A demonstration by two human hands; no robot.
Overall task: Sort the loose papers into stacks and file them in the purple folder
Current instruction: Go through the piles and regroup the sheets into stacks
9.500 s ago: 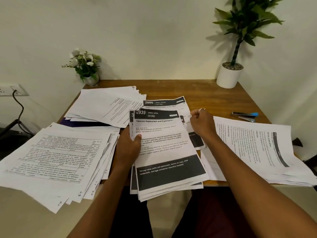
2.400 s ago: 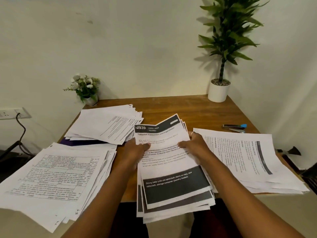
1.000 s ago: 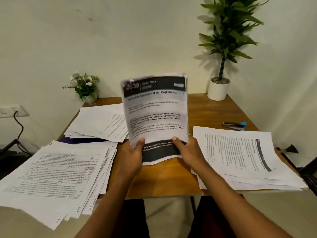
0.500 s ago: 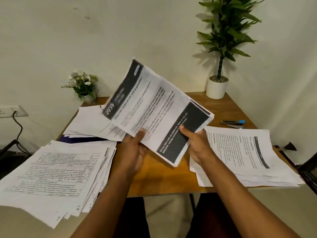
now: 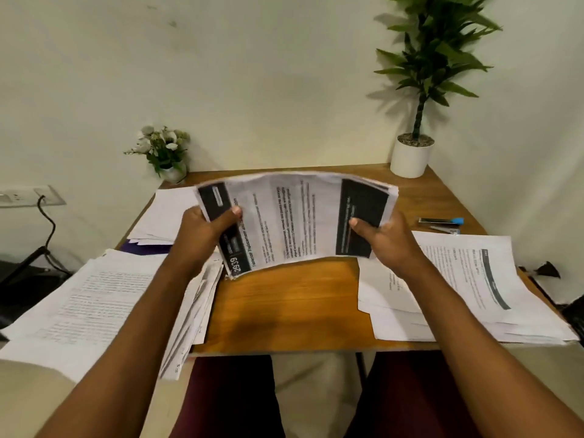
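Observation:
Both my hands hold a stack of printed sheets with black bands [image 5: 294, 219], turned sideways above the middle of the wooden table [image 5: 284, 305]. My left hand [image 5: 202, 235] grips its left end, thumb on the top sheet. My right hand [image 5: 382, 238] grips its right end, thumb on the dark band. The stack bows upward between them, its lower edge near the tabletop. A sliver of the purple folder [image 5: 142, 248] shows under the far-left pile of papers [image 5: 164, 216]. Another paper pile [image 5: 104, 298] lies at the near left, and a third [image 5: 467, 286] at the right.
A small flower pot [image 5: 164, 153] stands at the table's back left, a tall potted plant [image 5: 414, 153] at the back right. A stapler with a blue end [image 5: 442, 223] lies right of the held stack. A wall socket with a cable [image 5: 38, 200] is at left.
The black-banded stack was gathered off the table, lifted upright, then rotated sideways. It now lies lower, landscape, with a hand on each end.

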